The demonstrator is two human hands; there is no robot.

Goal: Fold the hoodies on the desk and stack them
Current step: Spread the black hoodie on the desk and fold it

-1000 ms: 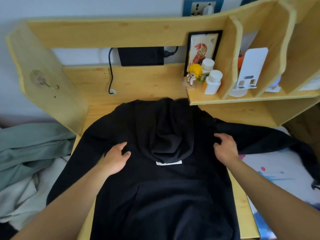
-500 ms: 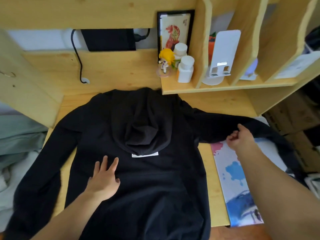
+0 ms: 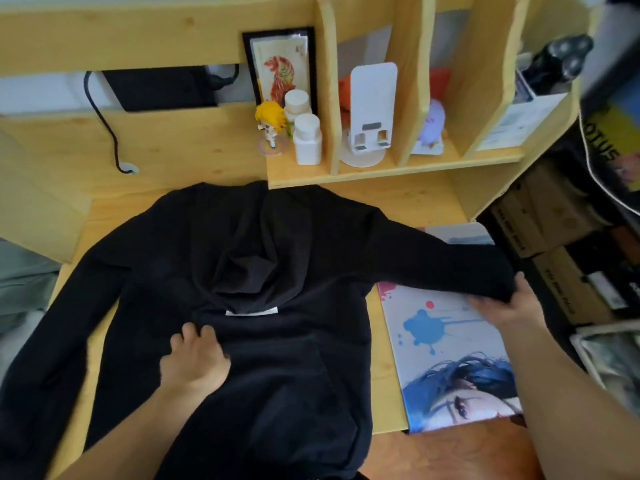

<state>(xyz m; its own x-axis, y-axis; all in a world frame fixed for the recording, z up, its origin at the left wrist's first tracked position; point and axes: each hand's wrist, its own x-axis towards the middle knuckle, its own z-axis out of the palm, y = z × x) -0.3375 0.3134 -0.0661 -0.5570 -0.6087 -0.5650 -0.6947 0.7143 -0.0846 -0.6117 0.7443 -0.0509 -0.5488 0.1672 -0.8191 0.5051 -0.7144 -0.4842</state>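
The black hoodie [image 3: 277, 306] lay spread flat on the pale pine counter [image 3: 166, 157], front up, its soft matte fleece creased in shallow folds; the hood was flopped down over the chest in a rounded pouch, a thin white label [image 3: 251, 312] just below it; the kangaroo pocket showed as a raised panel lower down. My left hand [image 3: 194, 362] rested on the chest just below the label, its grip bunched, fingertips curled into the cloth and pinching up a small ridge of it. My right hand [image 3: 509, 306] had its grip clenched round the cuff end of the right sleeve [image 3: 433, 258], thumb on top, the sleeve stretched straight out over a glossy poster [image 3: 446, 348] with blue paint splashes and blue hair printed on it; the other sleeve trailed down off the counter's left edge. On the shelf [image 3: 381, 169] behind stood two squat white plastic bottles [image 3: 306, 140], a yellow-haired figurine [image 3: 272, 124], a black-framed tiger picture [image 3: 280, 67] and a white curved stand [image 3: 370, 116]; a black cable [image 3: 104, 123] ran down to a grommet.
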